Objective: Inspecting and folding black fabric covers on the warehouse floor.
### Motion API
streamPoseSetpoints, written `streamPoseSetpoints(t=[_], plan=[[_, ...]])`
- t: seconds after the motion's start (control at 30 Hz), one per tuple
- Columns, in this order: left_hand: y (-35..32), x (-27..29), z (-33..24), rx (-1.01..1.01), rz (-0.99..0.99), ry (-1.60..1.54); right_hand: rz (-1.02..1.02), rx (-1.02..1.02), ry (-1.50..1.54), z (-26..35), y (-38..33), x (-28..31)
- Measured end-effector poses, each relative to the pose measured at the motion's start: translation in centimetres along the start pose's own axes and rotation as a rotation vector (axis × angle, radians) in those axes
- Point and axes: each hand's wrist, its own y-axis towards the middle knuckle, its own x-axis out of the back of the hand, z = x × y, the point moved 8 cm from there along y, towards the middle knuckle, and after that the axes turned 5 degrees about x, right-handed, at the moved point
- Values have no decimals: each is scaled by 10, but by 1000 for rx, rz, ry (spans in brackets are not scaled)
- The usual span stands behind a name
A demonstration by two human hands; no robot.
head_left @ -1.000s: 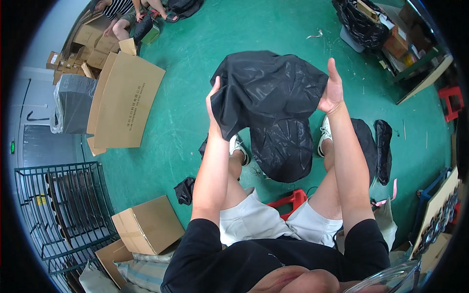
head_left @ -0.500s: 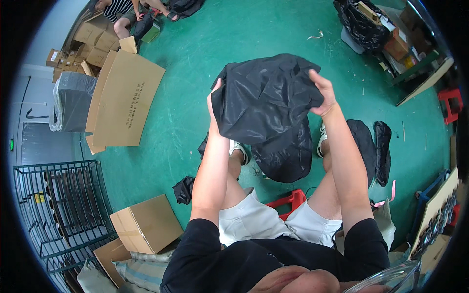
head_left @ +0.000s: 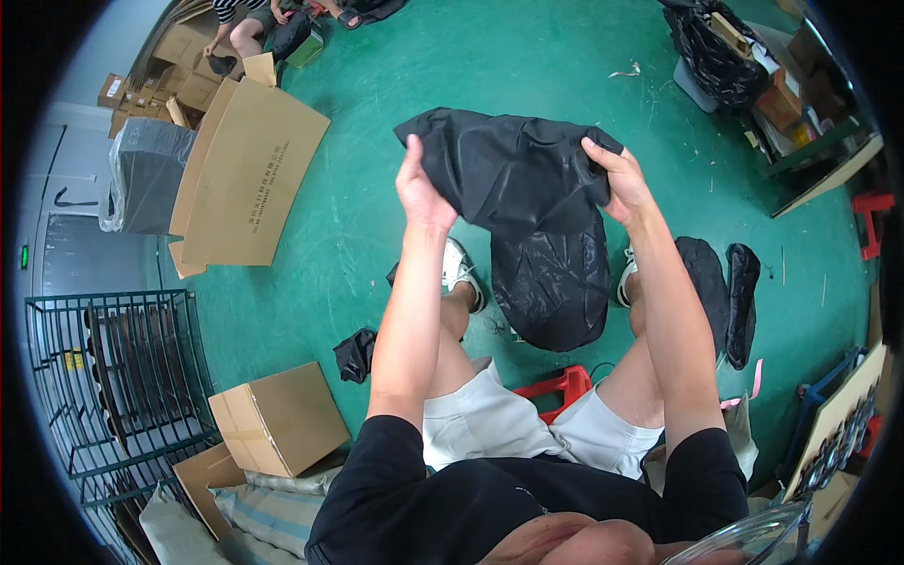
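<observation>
Both your hands are closed on the black cover [head_left: 527,188], held up in front of you over the green floor [head_left: 395,75]: your left hand [head_left: 422,193] grips its left edge, your right hand [head_left: 617,179] its right edge, and the lower part hangs down between your knees. To your near left a closed cardboard box [head_left: 278,419] sits beside a wire rack [head_left: 104,377]. At the far right a black bag [head_left: 716,47] holds cardboard scraps.
</observation>
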Motion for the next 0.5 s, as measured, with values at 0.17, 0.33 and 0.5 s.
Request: streamPoseSetpoints(t=[0.17,0.33,0.5], plan=[[6,8,15,-56,64,442,-157,55,-103,-8,5,9],[19,25,-12,-105,-19,201,-196,98,-45,12,4,14],[19,32,-12,-84,-10,58,-85,18,27,8,-3,-3]])
